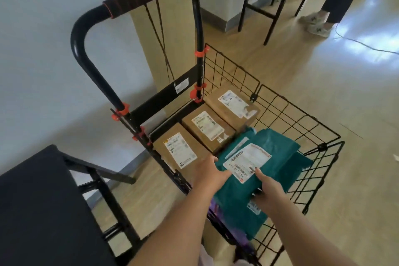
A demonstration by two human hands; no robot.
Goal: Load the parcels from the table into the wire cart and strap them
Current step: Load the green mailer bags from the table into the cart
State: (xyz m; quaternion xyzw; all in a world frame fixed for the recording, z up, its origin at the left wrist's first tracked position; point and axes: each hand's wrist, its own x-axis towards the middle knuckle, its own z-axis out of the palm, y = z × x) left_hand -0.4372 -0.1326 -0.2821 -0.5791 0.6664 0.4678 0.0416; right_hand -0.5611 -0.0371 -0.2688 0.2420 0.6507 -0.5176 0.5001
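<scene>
Parcels sit in the wire cart (159, 100): three brown boxes lie side by side along its back wall, each with a white label on top, the near box (180, 149), the middle box (207, 125) and the far box (234, 101). In front of them are green plastic bags. The top green bag (280, 147) has a white label with bar codes, and its far edge hides a bit of the boxes. The left hand (210, 171) grips its left edge, and the right hand (269, 188) grips its near edge with the thumb on the label. Another green bag (237, 211) lies under it and hangs over the near side of the cart. A dark cord (160, 34) is wound round the cart's handle (138, 0) and hangs down. The black bench (38, 201) is at the left, just beside the cart. Far off on the floor stand a person's legs (336, 0) in pale shoes
</scene>
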